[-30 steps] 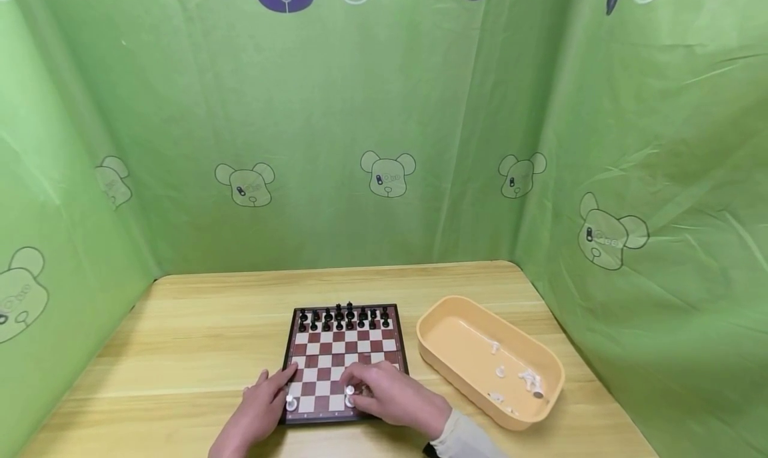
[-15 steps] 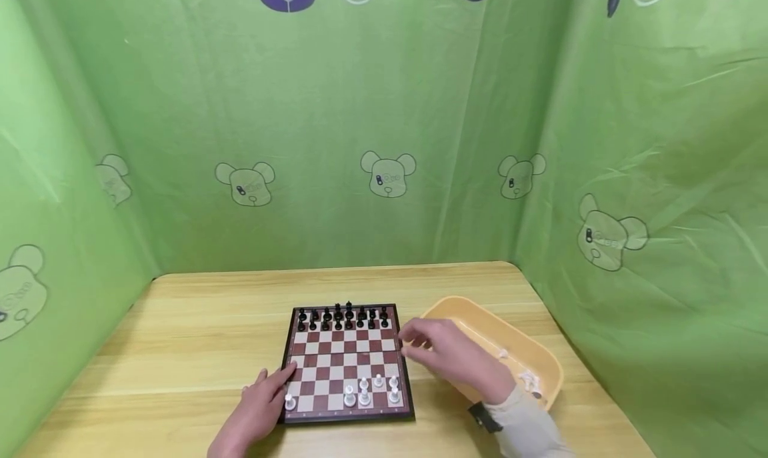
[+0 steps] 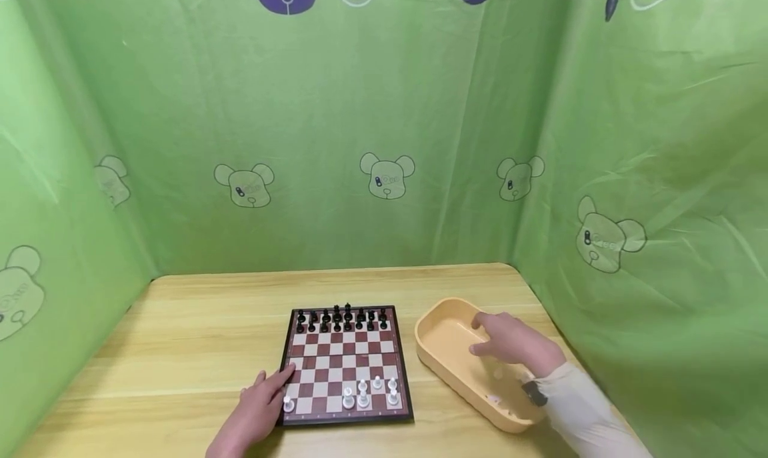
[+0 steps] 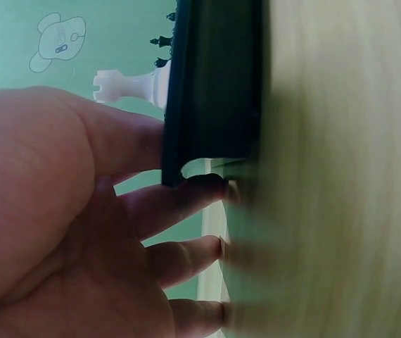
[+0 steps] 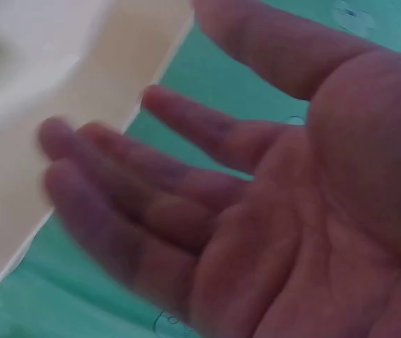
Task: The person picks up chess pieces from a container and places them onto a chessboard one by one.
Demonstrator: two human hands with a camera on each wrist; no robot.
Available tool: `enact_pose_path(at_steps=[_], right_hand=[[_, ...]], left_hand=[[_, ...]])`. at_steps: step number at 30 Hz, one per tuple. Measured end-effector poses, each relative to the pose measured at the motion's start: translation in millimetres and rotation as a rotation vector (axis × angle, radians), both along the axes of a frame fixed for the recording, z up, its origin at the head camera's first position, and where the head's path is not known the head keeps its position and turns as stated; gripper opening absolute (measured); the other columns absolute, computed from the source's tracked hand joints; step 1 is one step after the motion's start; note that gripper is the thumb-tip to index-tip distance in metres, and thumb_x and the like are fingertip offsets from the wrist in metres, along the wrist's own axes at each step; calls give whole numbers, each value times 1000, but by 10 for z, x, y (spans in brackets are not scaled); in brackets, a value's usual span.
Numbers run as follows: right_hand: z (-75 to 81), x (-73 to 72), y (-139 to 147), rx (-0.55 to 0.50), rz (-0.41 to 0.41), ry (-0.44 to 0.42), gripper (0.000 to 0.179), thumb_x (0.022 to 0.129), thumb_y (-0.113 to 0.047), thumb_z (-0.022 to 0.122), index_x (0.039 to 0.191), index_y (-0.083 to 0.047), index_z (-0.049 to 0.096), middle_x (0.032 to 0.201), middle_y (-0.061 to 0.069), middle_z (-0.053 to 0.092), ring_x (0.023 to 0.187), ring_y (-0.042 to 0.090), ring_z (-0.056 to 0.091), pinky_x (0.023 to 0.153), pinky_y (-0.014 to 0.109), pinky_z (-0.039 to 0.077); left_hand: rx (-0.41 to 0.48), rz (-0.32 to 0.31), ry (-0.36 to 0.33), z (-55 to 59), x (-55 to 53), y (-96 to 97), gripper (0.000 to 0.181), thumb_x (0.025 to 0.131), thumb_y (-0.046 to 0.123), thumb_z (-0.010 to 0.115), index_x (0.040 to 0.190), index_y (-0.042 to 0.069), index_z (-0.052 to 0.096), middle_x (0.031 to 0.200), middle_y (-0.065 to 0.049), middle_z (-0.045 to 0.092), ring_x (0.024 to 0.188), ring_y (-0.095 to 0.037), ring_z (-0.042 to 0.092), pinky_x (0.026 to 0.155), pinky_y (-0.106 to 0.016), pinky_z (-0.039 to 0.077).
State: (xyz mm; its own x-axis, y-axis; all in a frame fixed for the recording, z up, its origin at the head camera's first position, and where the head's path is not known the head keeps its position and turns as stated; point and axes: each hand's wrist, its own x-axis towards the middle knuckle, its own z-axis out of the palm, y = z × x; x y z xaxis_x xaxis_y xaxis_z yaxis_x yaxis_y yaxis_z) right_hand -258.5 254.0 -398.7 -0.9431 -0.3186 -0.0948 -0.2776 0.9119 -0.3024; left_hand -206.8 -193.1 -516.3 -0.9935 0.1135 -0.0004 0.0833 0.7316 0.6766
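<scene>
My left hand (image 3: pixel 258 408) rests at the left edge of the chessboard (image 3: pixel 318 361), one finger extended onto its top. In the left wrist view the thumb lies against the board's rim, and other fingers touch the table beside it. Close to that hand, a white rook (image 4: pixel 126 86) stands in the board's near left corner. Over the orange tray (image 3: pixel 441 368) hovers my right hand (image 3: pixel 510 338), fingers spread and palm bare in the right wrist view. Small white chess pieces (image 3: pixel 493 399) lie in the tray, partly hidden by the hand and sleeve.
Black chess pieces (image 3: pixel 337 321) stand in two rows along the board's far side. Several white pieces, among them a white pawn (image 3: pixel 377 383), stand near its front right. Green curtains (image 3: pixel 384 231) enclose the wooden table (image 3: pixel 204 338) at the back and both sides.
My right hand has left a white piece on the board's near row and moved right to the tray. My left hand has stayed at the board's edge.
</scene>
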Motion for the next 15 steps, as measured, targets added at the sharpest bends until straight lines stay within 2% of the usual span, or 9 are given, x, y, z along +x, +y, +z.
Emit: enact_pose_path(at_steps=[3,5,10,15], right_hand=[[-39,-1,106,47,-54,-70,52,83,-20,84,122,6,61,105,22,70,94,37,68,86,56,57],[-63,13,147,43,-87,-115,53,81,-16,85,122,6,60,100,18,69,87,33,67,80,52,59],[-126,97,190,-37,-153,-216,41,77,-6,85,107,-1,58,83,8,61,71,25,60,61,40,57],[-164,163,179,-126,-234,-291,35,73,7,75,101,-5,56,85,9,58,68,27,58,56,37,54]], left_hand=[[-4,-1,0,5,-8,-8,45,103,6,50,148,9,58,145,-29,55,145,-62,26,112,-81,14],[-4,-2,-2,8,-12,-12,45,103,6,50,148,9,58,145,-29,55,145,-62,26,112,-81,13],[-5,0,-5,16,-17,-18,45,104,6,50,148,9,58,145,-30,55,144,-62,25,112,-81,13],[-5,-1,-13,18,-13,-21,45,104,7,50,148,9,58,145,-30,55,144,-62,25,112,-81,14]])
